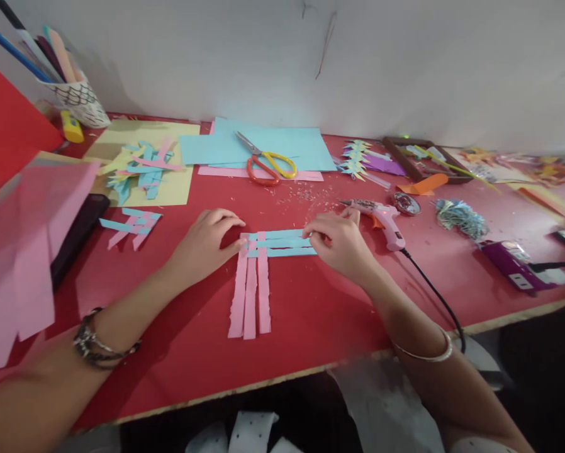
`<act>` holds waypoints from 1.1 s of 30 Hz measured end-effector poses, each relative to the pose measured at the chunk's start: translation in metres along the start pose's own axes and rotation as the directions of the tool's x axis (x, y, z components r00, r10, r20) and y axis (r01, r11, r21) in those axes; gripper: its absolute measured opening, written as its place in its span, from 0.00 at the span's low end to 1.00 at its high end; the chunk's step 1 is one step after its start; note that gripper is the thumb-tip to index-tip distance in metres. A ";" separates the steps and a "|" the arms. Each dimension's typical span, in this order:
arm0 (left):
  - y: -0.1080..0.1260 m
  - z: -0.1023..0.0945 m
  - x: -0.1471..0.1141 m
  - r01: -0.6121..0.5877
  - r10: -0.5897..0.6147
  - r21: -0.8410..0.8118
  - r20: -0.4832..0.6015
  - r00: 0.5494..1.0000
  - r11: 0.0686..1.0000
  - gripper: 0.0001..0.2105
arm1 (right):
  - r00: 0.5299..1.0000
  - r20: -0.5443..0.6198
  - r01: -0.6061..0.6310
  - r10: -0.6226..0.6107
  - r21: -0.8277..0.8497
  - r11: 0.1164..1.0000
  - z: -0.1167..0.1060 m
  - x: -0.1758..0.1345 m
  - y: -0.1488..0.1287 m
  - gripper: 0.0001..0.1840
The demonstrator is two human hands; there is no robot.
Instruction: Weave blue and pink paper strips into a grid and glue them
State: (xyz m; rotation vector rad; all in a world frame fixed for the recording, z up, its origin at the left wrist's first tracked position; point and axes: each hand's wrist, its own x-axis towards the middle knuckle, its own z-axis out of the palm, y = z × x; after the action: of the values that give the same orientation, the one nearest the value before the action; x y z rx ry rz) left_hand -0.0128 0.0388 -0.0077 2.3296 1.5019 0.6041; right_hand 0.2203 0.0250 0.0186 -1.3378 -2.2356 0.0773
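Note:
Pink paper strips (250,296) hang toward me from a small woven corner, where they cross over and under blue paper strips (287,243) that run to the right. My left hand (211,238) rests at the left of the weave, thumb tip touching its corner, thumb and forefinger apart. At the other side, my right hand (336,242) has its fingers bent together on the right ends of the blue strips, which it partly hides. A finished-looking woven paper piece (132,226) in pink and blue lies left of my left hand.
Scissors (263,162) lie on blue sheets (306,148) at the back. A pink glue gun (381,220) with a black cord sits right of my right hand, near a purple power strip (516,267). Left are woven scraps (145,167), pink sheets (32,245) and a pen cup (82,100).

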 end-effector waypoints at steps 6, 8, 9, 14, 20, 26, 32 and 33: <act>0.005 0.001 0.000 0.006 -0.005 -0.011 0.049 0.999 1.000 0.08 | 0.999 0.040 -0.007 0.004 0.075 0.997 0.002 -0.001 -0.003 0.13; 0.007 0.000 -0.001 0.016 -0.012 -0.055 0.068 0.998 0.998 0.08 | 1.000 0.022 -0.001 -0.001 0.085 0.996 0.002 -0.001 -0.004 0.13; 0.008 -0.001 -0.001 0.019 -0.012 -0.094 0.076 0.997 0.995 0.08 | 1.000 0.008 0.002 -0.002 0.087 0.996 0.002 -0.001 -0.004 0.13; 0.010 -0.005 -0.004 0.070 -0.022 -0.356 0.136 0.991 0.932 0.08 | 0.999 -0.050 0.004 0.001 0.090 0.996 0.002 -0.001 -0.008 0.12; 0.016 -0.005 -0.008 -0.035 0.080 -0.509 0.067 0.995 0.860 0.06 | 0.999 -0.011 0.036 -0.035 0.089 0.995 0.003 -0.002 -0.017 0.13; 0.024 -0.005 -0.010 -0.065 0.115 -0.498 0.071 0.991 0.865 0.08 | 0.986 0.141 0.065 -0.085 0.139 0.988 0.009 -0.002 -0.022 0.08; 0.027 -0.002 -0.011 -0.052 0.137 -0.458 0.154 0.978 0.887 0.12 | 0.982 0.179 0.043 -0.063 0.118 0.992 0.010 -0.001 -0.024 0.09; 0.027 -0.001 -0.011 -0.056 0.143 -0.432 0.172 0.975 0.900 0.13 | 0.981 0.183 0.043 -0.064 0.116 0.992 0.011 -0.001 -0.024 0.09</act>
State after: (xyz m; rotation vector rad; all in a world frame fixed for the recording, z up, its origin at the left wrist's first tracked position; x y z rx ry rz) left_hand 0.0040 0.0181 0.0043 2.0623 1.0407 0.6281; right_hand 0.1962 0.0147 0.0163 -1.2552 -2.3820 0.3160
